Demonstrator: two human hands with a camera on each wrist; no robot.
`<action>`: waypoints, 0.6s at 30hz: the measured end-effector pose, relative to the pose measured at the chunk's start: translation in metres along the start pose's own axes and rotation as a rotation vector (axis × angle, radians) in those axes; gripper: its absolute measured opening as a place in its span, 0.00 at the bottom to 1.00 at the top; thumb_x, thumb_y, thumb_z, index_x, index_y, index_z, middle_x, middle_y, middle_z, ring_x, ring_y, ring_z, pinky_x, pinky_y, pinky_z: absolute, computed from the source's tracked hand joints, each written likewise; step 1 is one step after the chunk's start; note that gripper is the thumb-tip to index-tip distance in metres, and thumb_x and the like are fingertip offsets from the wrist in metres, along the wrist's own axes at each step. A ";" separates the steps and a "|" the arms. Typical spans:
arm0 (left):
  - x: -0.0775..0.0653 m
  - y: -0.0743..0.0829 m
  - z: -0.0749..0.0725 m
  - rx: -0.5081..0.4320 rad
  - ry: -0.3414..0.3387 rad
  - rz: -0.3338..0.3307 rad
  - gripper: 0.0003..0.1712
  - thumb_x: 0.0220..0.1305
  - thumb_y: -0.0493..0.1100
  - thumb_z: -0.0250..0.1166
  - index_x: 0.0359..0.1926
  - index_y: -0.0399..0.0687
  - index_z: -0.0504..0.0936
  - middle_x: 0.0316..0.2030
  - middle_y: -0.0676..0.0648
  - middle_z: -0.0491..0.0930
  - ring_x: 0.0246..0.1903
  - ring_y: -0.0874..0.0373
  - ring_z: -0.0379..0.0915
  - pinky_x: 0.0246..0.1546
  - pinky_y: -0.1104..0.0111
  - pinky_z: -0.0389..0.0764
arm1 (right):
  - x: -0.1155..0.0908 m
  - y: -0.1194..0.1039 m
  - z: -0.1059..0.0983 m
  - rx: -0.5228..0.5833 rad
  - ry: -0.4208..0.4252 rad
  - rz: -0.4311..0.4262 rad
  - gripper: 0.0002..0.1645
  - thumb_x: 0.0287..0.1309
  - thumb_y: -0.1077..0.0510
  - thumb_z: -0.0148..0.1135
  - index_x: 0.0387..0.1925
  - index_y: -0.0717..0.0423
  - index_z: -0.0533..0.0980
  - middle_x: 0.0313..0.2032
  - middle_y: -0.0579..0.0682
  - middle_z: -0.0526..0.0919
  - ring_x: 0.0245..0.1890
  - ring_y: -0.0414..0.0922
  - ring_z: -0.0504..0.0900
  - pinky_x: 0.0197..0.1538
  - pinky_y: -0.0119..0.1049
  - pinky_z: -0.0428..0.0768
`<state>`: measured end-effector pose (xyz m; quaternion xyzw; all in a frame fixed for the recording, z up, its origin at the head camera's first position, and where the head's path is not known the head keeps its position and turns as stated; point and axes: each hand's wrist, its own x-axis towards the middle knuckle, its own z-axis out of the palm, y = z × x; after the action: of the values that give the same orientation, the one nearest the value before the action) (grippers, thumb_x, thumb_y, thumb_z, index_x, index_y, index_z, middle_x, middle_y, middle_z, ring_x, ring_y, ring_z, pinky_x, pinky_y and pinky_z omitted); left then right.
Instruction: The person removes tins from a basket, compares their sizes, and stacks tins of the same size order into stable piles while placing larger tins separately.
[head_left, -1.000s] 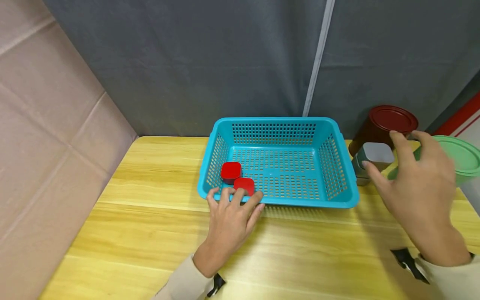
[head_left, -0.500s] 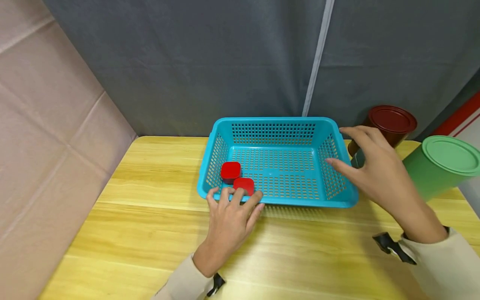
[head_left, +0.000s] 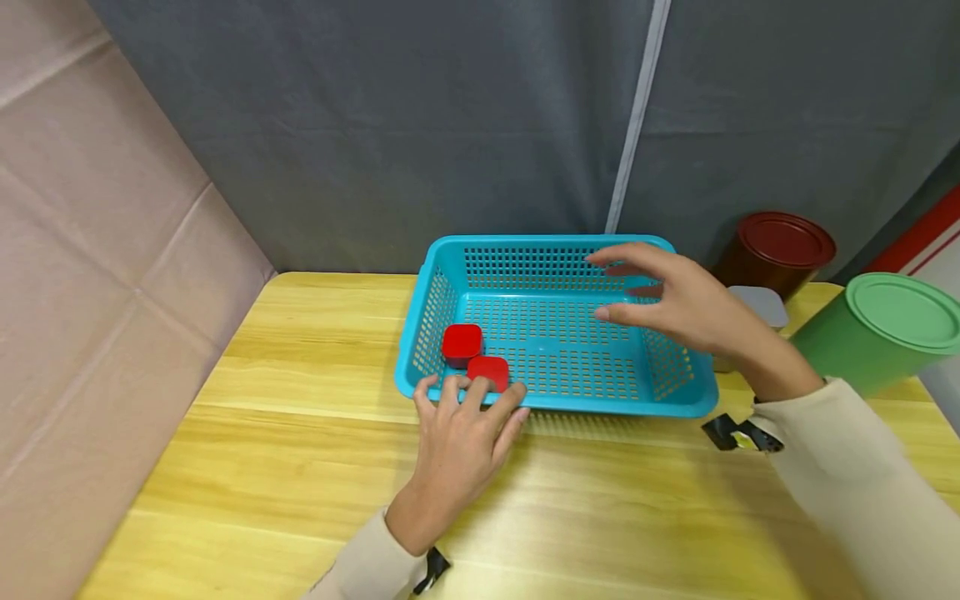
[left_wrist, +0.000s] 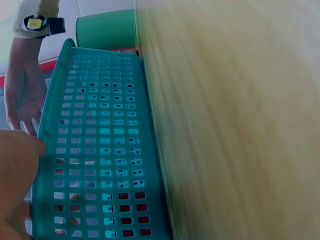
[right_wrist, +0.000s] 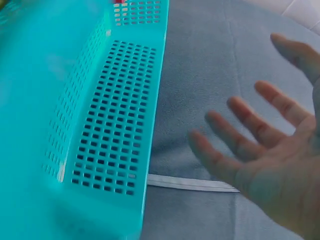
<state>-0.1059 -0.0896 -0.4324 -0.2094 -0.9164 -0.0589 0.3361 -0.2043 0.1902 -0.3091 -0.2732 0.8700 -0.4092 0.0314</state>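
Note:
A blue plastic basket with perforated walls stands on the table. My left hand holds its near rim at the left, fingers curled over the edge; in the left wrist view the thumb side of the hand meets the rim. Just inside, by those fingertips, two small red-lidded boxes sit in the left front corner. My right hand hovers over the basket's right end, fingers spread and holding nothing. Its loose, spread fingers also show in the right wrist view.
Right of the basket stand a dark red-brown lidded canister, a grey-lidded container partly behind my right forearm, and a tall green lidded canister. A grey curtain hangs behind the wooden table.
My right hand has moved left from the canisters to above the basket, its fingers staying spread. The left hand, the basket and the red-lidded boxes have stayed put.

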 end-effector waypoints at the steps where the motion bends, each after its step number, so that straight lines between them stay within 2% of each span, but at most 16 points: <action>1: 0.000 0.000 0.000 0.000 0.001 0.001 0.25 0.82 0.63 0.43 0.49 0.68 0.87 0.36 0.52 0.85 0.43 0.47 0.78 0.53 0.40 0.68 | 0.004 0.000 0.000 0.017 -0.017 -0.007 0.36 0.65 0.55 0.73 0.72 0.49 0.72 0.70 0.53 0.75 0.70 0.60 0.75 0.67 0.66 0.73; 9: 0.000 0.000 0.000 0.000 -0.006 0.008 0.22 0.81 0.62 0.47 0.50 0.68 0.87 0.36 0.52 0.85 0.44 0.47 0.78 0.53 0.40 0.68 | 0.033 0.006 0.002 0.166 -0.223 -0.010 0.30 0.66 0.56 0.71 0.68 0.46 0.75 0.67 0.44 0.78 0.68 0.47 0.78 0.68 0.55 0.78; 18: 0.000 0.000 -0.001 0.002 -0.005 0.008 0.26 0.83 0.63 0.42 0.51 0.68 0.87 0.36 0.52 0.84 0.44 0.46 0.78 0.53 0.40 0.68 | 0.064 0.022 0.010 0.317 -0.421 -0.073 0.36 0.64 0.60 0.72 0.72 0.54 0.72 0.71 0.54 0.76 0.72 0.59 0.73 0.69 0.47 0.79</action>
<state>-0.1052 -0.0900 -0.4319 -0.2130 -0.9163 -0.0561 0.3344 -0.2657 0.1626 -0.3207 -0.3752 0.7589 -0.4753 0.2395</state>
